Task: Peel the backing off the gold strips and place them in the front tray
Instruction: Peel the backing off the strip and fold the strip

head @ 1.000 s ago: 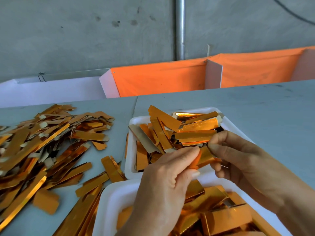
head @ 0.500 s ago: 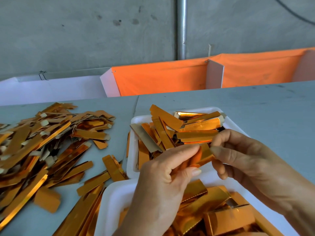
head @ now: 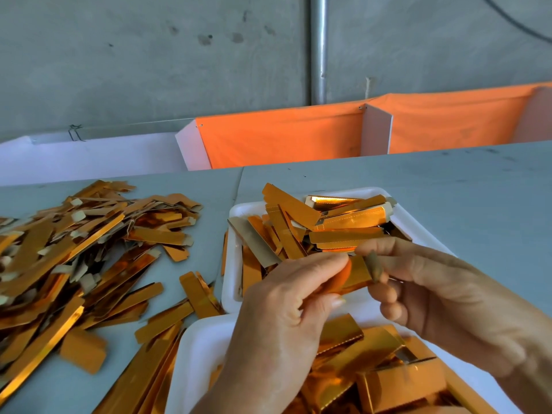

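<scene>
I see left hand & right hand both pinching one short shiny gold foil strip over white foam tray at 12 o'clock.

Grey concrete wall behind w/ vertical metal pipe; orange cloth hung along white dividers; black cable top right.

A grey table is seen, on which a loose heap of gold strips and two white trays of gold pieces are laid
</scene>
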{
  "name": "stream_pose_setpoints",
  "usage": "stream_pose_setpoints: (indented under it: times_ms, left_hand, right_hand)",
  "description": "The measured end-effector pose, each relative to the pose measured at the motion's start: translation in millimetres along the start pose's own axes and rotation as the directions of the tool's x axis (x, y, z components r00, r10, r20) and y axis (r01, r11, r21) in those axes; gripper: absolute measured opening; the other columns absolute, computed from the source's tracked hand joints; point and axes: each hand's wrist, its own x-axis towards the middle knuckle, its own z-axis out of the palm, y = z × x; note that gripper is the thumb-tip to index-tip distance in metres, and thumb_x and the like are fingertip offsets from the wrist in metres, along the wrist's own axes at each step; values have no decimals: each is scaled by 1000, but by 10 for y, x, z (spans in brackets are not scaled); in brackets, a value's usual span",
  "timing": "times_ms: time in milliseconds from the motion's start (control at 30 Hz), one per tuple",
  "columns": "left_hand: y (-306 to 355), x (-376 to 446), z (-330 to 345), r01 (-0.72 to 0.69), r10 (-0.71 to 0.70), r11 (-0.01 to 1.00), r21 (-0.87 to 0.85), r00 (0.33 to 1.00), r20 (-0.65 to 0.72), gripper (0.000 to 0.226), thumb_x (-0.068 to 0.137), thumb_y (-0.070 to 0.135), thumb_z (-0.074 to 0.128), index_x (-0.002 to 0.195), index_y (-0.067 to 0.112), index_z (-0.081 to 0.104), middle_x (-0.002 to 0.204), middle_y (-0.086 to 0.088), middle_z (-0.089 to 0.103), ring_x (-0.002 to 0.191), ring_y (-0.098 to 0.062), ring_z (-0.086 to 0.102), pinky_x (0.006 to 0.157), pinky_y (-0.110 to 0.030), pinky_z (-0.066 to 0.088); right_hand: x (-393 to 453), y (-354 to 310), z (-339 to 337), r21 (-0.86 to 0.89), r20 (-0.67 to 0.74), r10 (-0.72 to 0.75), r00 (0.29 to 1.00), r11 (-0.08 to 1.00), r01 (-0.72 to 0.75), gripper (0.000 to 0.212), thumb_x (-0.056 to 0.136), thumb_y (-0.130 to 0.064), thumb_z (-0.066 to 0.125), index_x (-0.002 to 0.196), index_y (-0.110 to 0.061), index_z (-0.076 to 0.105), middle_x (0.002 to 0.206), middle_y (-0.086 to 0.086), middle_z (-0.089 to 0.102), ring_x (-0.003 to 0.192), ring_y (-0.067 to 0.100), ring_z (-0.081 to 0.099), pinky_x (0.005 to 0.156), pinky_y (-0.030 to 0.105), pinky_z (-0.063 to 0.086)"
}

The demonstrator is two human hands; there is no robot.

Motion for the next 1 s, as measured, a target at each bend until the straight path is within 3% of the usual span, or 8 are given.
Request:
stream_pose_setpoints:
  times_ms: [167,533,767,1000]
  left_hand:
    - [1,-5,-2,-16,16,1000,19,1000,3,50,80,14,72,119,43,61,117,33,58,115,15,47,95,-3,36]
    - [73,-4,-8,1,-4,998,58,998,58,48,82,20,70,120,47,57,117,36,54,118,15,43,102,-11,35]
    - [85,2,-19,7,-9,999,48,998,54,48,81,19,70,119,46,58,116,36,54,117,17,42,101,-7,33]
    - [110,-5,-37,8,-15,996,89,997,82,47,83,24,68,119,51,55,115,40,51,117,15,42,101,-8,34]
  right_hand:
    - [3,6,20,24,16,0,1000,1000,0,58,44,-27,95,93,-7,73,63,8,54,49,14,54,43,21,48]
    - [0,14,32,-11,-14,-1,1000,1000,1,53,35,-23,97,79,-12,70,57,8,51,43,16,49,39,22,45]
    - [-26,-26,-11,-86,36,5,999,996,-1,38,54,-21,86,86,-12,69,62,11,55,49,17,54,46,23,49]
    - [-22,-2,23,-169,-24,-41,999,985,36,16,67,-12,69,83,-15,70,59,8,52,47,16,50,43,22,45]
